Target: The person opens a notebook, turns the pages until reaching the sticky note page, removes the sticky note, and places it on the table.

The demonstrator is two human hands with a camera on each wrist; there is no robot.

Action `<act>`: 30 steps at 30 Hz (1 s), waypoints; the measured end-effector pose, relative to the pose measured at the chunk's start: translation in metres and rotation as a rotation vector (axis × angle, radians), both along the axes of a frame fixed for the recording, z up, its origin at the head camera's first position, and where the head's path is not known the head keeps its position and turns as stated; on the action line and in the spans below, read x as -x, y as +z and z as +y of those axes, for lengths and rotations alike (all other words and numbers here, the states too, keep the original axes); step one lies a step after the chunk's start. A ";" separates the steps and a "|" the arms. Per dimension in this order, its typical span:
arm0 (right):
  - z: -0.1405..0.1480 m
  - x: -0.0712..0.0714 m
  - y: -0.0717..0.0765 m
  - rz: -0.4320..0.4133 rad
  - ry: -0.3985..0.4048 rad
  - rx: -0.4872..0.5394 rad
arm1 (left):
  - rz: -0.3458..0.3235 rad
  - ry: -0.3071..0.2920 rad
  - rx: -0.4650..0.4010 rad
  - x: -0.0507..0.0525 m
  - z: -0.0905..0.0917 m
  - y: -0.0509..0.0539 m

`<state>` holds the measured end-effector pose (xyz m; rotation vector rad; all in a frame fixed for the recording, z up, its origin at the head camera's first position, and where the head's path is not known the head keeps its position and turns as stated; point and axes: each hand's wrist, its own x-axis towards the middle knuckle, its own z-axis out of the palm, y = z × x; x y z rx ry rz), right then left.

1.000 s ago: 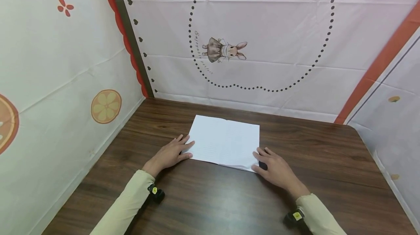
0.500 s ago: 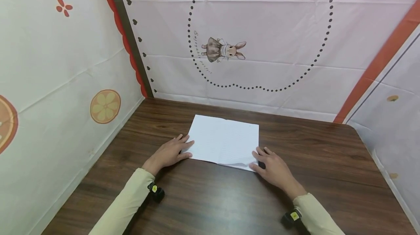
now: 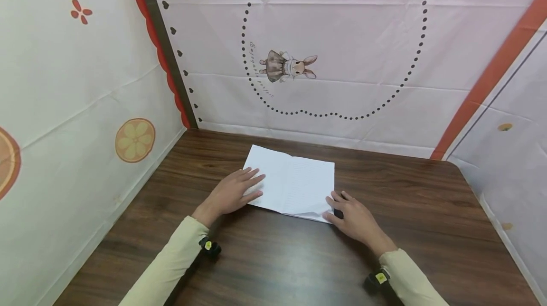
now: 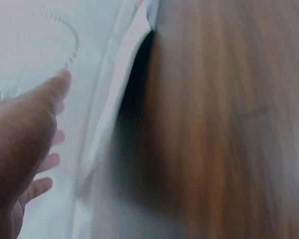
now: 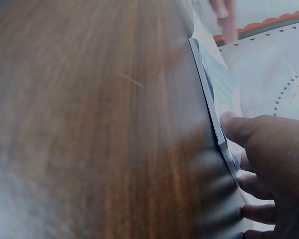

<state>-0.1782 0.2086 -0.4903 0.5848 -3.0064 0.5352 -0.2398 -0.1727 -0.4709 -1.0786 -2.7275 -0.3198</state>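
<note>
Desk, one [image 3: 282,263]: dark wood-grain top, far-right corner rounded.

Notebook, one [image 3: 307,182]: open flat, two ruled white pages showing; lies near the desk's far edge, closer to the far-left corner than the far-right. Near edge of its right page slightly raised, so the sheets part there.

Hands, two, both bare. Left hand [image 3: 232,189]: fingers spread over the outer part of the left page, hiding that page's left edge in part; the pressure, if any, I cannot tell. Right hand [image 3: 356,218]: fingers apart and lightly bent at the right page's outer edge, thumb on the page by its near corner, that corner partly covered.

Sleeves, two, pale yellow: left sleeve [image 3: 168,263] and right sleeve [image 3: 410,277], coming in from the desk's near side.

Wrist devices, two, black with yellow labels: one at the left wrist [image 3: 209,247], one at the right [image 3: 375,280].

Cloth walls, three: rear cloth [image 3: 342,35] along the far edge, left cloth [image 3: 55,78] along the left edge, right cloth [image 3: 517,82] along the right. Printed on them: one rabbit [image 3: 284,66], one red flower [image 3: 81,11], two orange slices [image 3: 135,140], the second cut off from sight.
</note>
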 end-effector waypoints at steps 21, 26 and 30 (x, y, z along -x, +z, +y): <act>0.000 0.002 0.001 -0.024 -0.018 -0.009 | 0.201 -0.298 0.168 -0.006 0.122 -0.002; 0.000 0.001 0.000 -0.015 -0.014 -0.002 | 0.175 -0.301 0.194 -0.008 0.138 -0.009; 0.000 0.001 0.001 -0.012 -0.012 0.004 | 0.152 -0.291 0.221 -0.011 0.147 -0.011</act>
